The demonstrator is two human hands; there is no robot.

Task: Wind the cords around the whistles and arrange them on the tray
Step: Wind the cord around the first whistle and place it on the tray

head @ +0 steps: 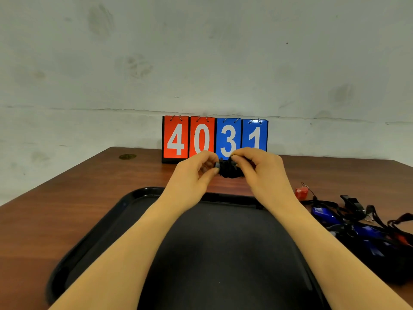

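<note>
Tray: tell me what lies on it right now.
No whistle shows on the black tray. Both forearms cross above it and hide parts of its surface. The black whistle is held beyond its far rim by the left hand and right hand.

Even, diffuse, moderately bright lighting is observed; its source cannot be determined. Faint glare is noted on the tray (143, 193) rim. Soft shadows are seen. Wide-angle bending is evident at the edges. Slight overall softness is recorded.
</note>
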